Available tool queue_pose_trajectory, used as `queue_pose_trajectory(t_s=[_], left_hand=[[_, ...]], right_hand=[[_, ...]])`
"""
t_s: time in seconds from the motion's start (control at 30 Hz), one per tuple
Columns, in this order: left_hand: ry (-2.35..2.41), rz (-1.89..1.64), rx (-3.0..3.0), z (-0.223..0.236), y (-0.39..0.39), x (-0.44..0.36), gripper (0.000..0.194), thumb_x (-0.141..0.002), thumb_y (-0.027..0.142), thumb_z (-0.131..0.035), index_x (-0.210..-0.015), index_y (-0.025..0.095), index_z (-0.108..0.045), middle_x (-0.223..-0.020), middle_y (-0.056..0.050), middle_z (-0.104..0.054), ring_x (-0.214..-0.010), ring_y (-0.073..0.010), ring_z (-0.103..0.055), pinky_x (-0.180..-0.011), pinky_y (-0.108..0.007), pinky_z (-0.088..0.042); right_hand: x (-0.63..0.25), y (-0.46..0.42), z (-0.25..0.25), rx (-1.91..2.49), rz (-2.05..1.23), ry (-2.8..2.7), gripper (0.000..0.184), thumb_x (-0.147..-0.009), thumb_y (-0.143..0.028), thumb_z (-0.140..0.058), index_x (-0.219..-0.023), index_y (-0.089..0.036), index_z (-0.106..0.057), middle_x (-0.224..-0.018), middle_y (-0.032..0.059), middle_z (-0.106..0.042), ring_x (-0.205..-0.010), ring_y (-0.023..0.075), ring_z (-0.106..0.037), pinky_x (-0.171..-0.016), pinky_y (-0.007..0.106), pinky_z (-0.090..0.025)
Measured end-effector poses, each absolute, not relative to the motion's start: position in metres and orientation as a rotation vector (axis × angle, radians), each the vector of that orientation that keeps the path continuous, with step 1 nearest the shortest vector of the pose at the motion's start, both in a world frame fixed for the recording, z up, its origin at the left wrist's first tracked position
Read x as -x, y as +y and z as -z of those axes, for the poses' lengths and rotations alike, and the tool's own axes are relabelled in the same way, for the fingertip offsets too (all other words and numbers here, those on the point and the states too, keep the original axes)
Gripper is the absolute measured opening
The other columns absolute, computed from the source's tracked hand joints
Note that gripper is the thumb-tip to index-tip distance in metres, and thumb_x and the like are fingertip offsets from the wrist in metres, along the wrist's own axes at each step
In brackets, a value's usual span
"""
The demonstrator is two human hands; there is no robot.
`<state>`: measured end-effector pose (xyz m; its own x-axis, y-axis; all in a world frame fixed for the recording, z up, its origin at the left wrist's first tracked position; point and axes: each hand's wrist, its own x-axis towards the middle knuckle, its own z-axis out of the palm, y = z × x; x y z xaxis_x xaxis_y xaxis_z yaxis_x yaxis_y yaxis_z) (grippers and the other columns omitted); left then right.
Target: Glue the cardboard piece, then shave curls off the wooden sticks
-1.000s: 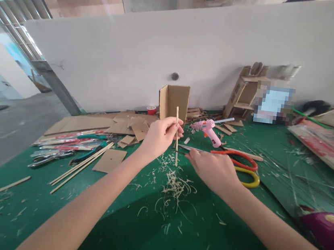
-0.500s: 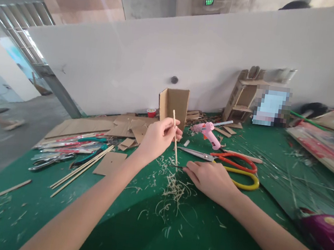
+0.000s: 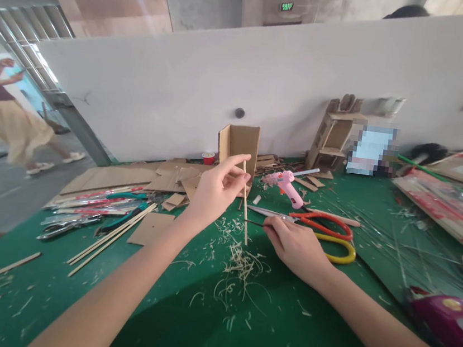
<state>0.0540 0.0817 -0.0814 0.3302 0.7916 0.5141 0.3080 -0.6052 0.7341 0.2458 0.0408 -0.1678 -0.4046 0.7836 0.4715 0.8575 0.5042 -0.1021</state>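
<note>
My left hand (image 3: 220, 190) pinches a thin wooden stick (image 3: 246, 212), which stands nearly upright with its lower end above the green tabletop. Closed round a thin dark blade (image 3: 256, 223), my right hand (image 3: 294, 238) keeps the blade's tip against or very near the stick's lower part; its handle is hidden by the fingers. Curled wood shavings (image 3: 242, 265) lie heaped below the stick. Just behind my right hand are scissors (image 3: 330, 224) with one orange and one yellow handle loop. A pink glue gun (image 3: 289, 188) rests farther back.
To the left lie several wooden sticks (image 3: 111, 240), pliers (image 3: 124, 219) and cardboard pieces (image 3: 151, 228). A folded cardboard piece (image 3: 243, 144) stands near the wall. On the right are a purple object (image 3: 445, 321) and plastic-wrapped packs (image 3: 447, 205). A person (image 3: 7, 106) is on the floor beyond the table.
My right hand and the blade have shifted slightly up and right along the stick. My left index finger has lifted and stretched out. More of the person at left shows.
</note>
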Motion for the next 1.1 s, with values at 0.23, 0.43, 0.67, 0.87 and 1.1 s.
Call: queue_pose_trajectory(t_s=[0.23,0.43,0.67,0.87,1.1], left_hand=[[1.039,-1.278,-2.146,0.074,0.073,-0.056,0.03,-0.087,0.028,-0.044,-0.115,0.022,-0.051,-0.084,-0.003,-0.063,-0.073,-0.0119,-0.06,-0.069,-0.023,-0.053],[1.061,-1.208,-2.226,0.062,0.064,-0.06,0.019,-0.085,0.025,-0.046,-0.103,0.021,-0.054,-0.082,-0.001,-0.066,-0.075,-0.0123,-0.062,-0.07,-0.023,-0.051],[1.137,-0.967,-2.346,0.041,0.068,-0.051,0.012,-0.084,0.022,-0.044,-0.082,0.021,-0.056,-0.083,0.001,-0.068,-0.075,-0.0123,-0.062,-0.064,-0.024,-0.047],[1.107,-0.938,-2.302,0.04,0.07,-0.055,0.014,-0.085,0.025,-0.042,-0.083,0.02,-0.055,-0.082,-0.001,-0.068,-0.073,-0.0126,-0.063,-0.065,-0.024,-0.047],[1.053,-0.917,-2.281,0.041,0.069,-0.064,0.015,-0.085,0.025,-0.041,-0.083,0.018,-0.055,-0.077,-0.002,-0.067,-0.068,-0.0123,-0.062,-0.063,-0.024,-0.048]], right_hand=[[-0.242,0.038,0.16,1.256,0.347,-2.191,0.022,-0.091,-0.024,-0.034,-0.096,-0.018,-0.054,-0.087,0.0035,-0.064,-0.078,0.0126,-0.059,-0.061,0.022,-0.037],[-0.239,0.036,0.134,1.257,0.644,-2.122,0.023,-0.091,-0.027,-0.037,-0.092,-0.02,-0.059,-0.07,-0.002,-0.063,-0.057,0.0076,-0.055,-0.045,0.024,-0.02],[-0.238,0.041,0.119,1.241,0.903,-2.132,0.029,-0.091,-0.029,-0.037,-0.074,-0.018,-0.058,-0.058,-0.0028,-0.057,-0.053,0.0083,-0.05,-0.046,0.027,-0.014],[-0.238,0.041,0.114,1.362,0.834,-2.186,0.037,-0.093,-0.031,-0.029,-0.069,-0.018,-0.053,-0.056,-0.0024,-0.056,-0.05,0.0085,-0.048,-0.048,0.027,-0.013],[-0.239,0.037,0.127,1.511,0.644,-2.221,0.038,-0.093,-0.034,-0.026,-0.076,-0.018,-0.056,-0.055,-0.0009,-0.058,-0.042,0.0093,-0.045,-0.046,0.027,-0.013]])
